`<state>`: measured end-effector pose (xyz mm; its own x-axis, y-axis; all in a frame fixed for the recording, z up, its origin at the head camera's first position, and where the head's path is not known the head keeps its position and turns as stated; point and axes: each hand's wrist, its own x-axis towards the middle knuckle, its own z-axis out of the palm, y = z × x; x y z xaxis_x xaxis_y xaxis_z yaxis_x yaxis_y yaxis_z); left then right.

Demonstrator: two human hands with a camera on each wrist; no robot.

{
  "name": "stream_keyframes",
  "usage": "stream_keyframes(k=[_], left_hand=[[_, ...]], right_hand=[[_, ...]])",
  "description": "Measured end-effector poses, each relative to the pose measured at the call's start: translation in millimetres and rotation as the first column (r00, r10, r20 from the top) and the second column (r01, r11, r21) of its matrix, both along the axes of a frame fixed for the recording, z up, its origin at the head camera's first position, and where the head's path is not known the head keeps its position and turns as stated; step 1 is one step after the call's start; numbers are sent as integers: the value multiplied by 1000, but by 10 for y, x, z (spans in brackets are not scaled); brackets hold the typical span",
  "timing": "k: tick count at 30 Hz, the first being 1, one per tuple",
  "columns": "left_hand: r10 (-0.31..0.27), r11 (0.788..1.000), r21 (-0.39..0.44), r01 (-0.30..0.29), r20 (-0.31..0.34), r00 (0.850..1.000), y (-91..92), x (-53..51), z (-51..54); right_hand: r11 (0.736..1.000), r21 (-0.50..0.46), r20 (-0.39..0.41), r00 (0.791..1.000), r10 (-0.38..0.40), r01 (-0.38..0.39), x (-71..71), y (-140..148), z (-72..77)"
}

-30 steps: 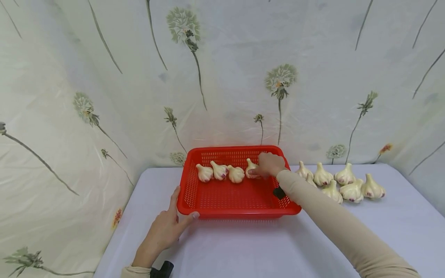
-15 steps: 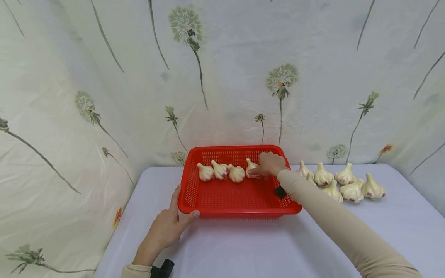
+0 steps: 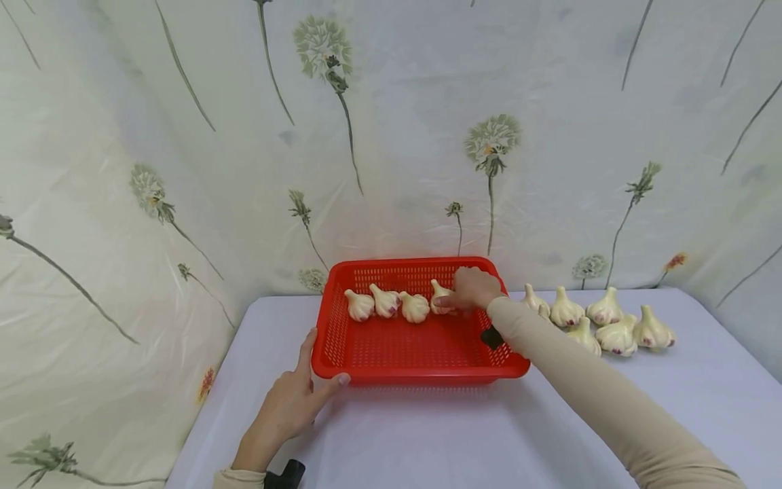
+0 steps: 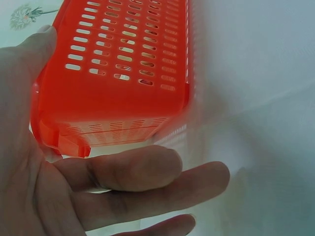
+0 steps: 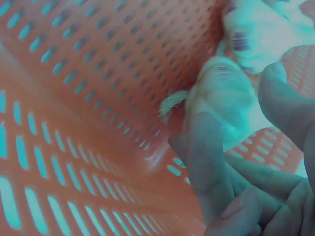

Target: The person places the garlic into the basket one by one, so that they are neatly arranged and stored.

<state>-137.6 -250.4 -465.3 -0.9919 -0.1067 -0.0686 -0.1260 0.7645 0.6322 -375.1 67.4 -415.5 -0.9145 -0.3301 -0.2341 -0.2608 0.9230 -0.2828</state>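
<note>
Well, there's a red perforated plastic basket (image 3: 421, 373) sitting on a table covered in white cloth (image 3: 440, 435), and a person in beige sleeves has both hands at it. The right hand (image 3: 475, 288) reaches down inside, towards the basket's right end, its thumb and forefinger bent round a garlic bulb (image 5: 226, 98) with a wisp of root showing; the gap between them is about as wide as the bulb, and the other fingers are folded in underneath. How firmly it is gripped, I can't tell. That bulb is inside the basket, at the right end of a row, with three other garlic bulbs (image 3: 386, 301) to its left, their necks pointing up or leaning left. The left hand (image 3: 293, 401) is at the near left corner, its thumb resting on the front rim and its forefinger stretched along the left side; the fingers are mostly straight and spread, wrapped round nothing. Over to the right, beyond the basket, a cluster of loose garlic bulbs (image 3: 618, 336) lies on the cloth, partly hidden by the right sleeve (image 3: 586, 380). Behind everything hangs a pale curtain (image 3: 403, 156) printed with dandelions.
</note>
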Motion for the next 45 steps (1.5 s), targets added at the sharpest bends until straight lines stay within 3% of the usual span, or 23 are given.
stream_keyframes(k=[6, 11, 20, 32, 45], left_hand=[[3, 1000, -6, -3, 21, 1000, 31, 7, 24], [5, 1000, -12, -4, 16, 1000, 27, 5, 14], [10, 1000, -11, -9, 11, 1000, -4, 0, 36], [-4, 1000, 24, 4, 22, 1000, 42, 9, 26], [-2, 1000, 25, 0, 71, 998, 12, 44, 81]], right_hand=[[994, -110, 32, 999, -21, 24, 32, 103, 126], [983, -178, 32, 999, -36, 41, 87, 233, 370], [984, -179, -29, 1000, -2, -3, 210, 562, 860], [1000, -23, -67, 997, -21, 20, 514, 1590, 1245], [988, 125, -144, 987, -67, 86, 967, 2625, 1328]])
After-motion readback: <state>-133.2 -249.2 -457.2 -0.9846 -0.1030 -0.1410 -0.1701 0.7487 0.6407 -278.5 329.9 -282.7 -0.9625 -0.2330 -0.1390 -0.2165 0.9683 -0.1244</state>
